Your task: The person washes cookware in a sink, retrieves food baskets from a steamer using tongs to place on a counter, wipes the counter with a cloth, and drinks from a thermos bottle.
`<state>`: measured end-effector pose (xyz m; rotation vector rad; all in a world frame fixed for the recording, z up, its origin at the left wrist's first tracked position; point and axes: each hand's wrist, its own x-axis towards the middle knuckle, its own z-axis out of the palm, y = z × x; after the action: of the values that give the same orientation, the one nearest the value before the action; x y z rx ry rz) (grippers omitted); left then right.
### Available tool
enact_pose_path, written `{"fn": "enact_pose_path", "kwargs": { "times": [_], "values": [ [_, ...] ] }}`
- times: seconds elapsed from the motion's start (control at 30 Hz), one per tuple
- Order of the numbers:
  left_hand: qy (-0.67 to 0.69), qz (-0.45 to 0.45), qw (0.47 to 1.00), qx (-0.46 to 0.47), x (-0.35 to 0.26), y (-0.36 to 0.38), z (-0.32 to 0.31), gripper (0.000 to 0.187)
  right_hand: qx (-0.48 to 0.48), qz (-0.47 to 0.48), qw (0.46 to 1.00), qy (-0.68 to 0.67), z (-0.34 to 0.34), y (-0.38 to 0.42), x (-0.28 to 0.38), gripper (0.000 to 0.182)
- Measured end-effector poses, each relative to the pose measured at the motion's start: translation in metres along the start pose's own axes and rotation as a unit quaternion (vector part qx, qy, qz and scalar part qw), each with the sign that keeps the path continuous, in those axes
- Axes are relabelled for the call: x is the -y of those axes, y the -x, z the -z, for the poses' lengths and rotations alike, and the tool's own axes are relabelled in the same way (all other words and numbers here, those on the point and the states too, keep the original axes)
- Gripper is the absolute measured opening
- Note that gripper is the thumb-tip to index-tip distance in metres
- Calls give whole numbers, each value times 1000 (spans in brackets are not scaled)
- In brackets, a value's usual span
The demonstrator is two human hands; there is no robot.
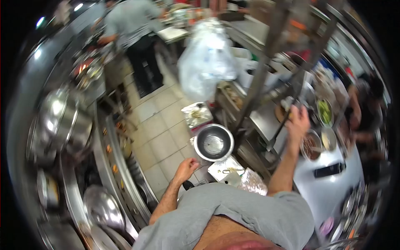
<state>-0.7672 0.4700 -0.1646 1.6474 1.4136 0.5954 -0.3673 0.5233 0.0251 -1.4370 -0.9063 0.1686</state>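
Note:
My right hand (pixel 298 121) is raised over the edge of the steel counter at the right, its fingers closed around the handle of a long dark utensil (pixel 278 132) that slants down to the left. Low in front of my body, my left hand (pixel 187 169) has its fingers curled; whether anything is in them is too small to tell. Just right of that hand and apart from it is a steel bowl (pixel 213 142) with a shiny, empty-looking inside. Foil-covered items (pixel 253 182) lie below the bowl, near my shirt.
Bowls of food, including a brown one (pixel 310 145) and a green one (pixel 324 111), stand on the right counter (pixel 329 187) with a black phone-like object (pixel 329 170). Large steel pots (pixel 66 121) line the left. One person (pixel 133 37) stands ahead, another (pixel 368 104) at right.

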Motion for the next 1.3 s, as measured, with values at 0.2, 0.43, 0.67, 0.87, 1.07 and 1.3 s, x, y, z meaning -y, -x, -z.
{"fn": "enact_pose_path", "kwargs": {
  "times": [0.2,0.43,0.67,0.87,1.07,1.3],
  "values": [
    [-9,-161,985,-62,-98,13,53,57,281,-71,896,-335,-39,46,77,34],
    [-21,-216,966,-137,-109,13,130,64,441,-127,719,-523,-204,141,114,35],
    [-8,-209,950,-232,-51,9,268,47,578,-55,574,-577,-348,208,185,56],
    [-342,-169,893,-239,-12,22,405,42,564,-112,569,-587,-434,250,208,46],
    [-436,64,783,-438,-2,60,604,43,505,-124,663,-539,-510,236,182,50],
    [-479,252,678,-498,17,55,773,49,477,-220,719,-455,-601,216,129,44]
  ]
}}
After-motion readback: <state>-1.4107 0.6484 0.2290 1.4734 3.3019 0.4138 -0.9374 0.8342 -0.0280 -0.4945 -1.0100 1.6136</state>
